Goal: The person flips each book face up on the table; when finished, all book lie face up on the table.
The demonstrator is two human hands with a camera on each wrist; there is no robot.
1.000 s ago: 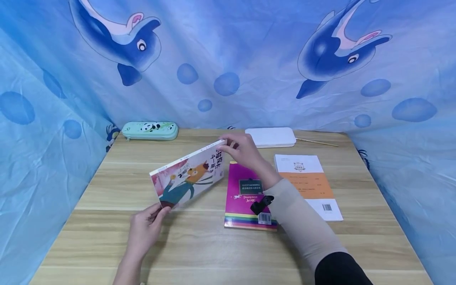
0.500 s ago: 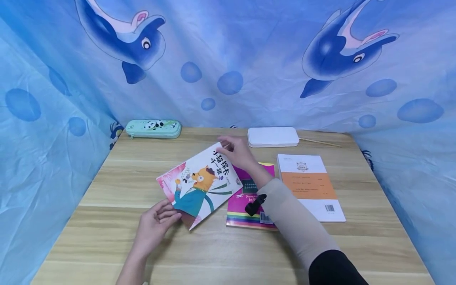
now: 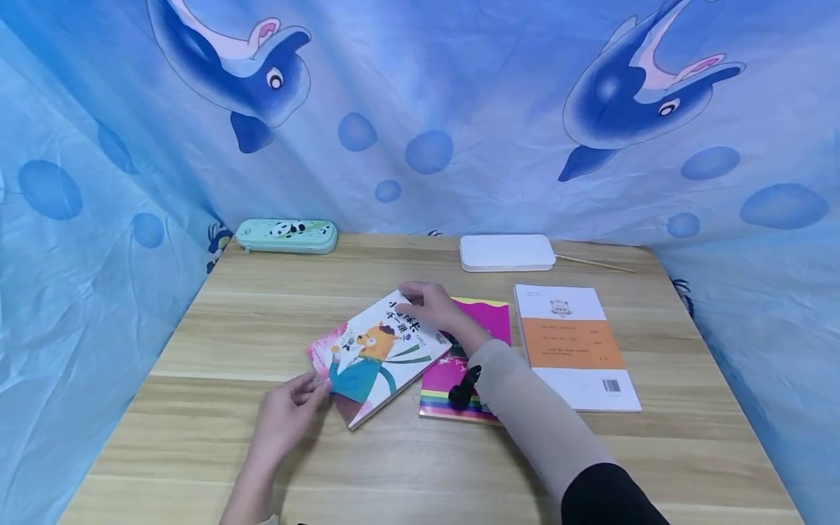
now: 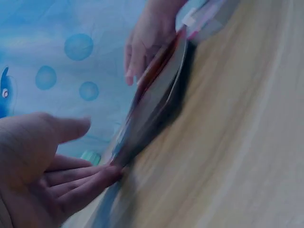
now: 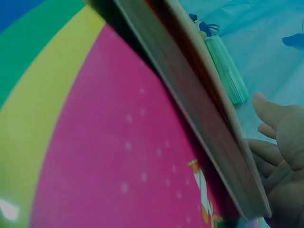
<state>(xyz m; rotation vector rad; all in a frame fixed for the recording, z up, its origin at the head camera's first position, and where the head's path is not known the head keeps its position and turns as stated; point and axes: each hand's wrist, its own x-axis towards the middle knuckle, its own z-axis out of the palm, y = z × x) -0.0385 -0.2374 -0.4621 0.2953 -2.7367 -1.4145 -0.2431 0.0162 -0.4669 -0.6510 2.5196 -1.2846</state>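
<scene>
At the left edge of a picture book [image 3: 374, 357], the left hand [image 3: 285, 415] lies relaxed, straight fingertips touching it, thumb apart. At the book's far corner, the right hand [image 3: 433, 306] is placed, thumb over the cover; whether it pinches the book cannot be told. The book slants, partly overlapping a magenta book [image 3: 492, 317] on the table [image 3: 420, 474]. Farther right: a white-and-orange book [image 3: 574, 343]. Behind: a green pencil case [image 3: 286, 237], a white case [image 3: 507, 252].
</scene>
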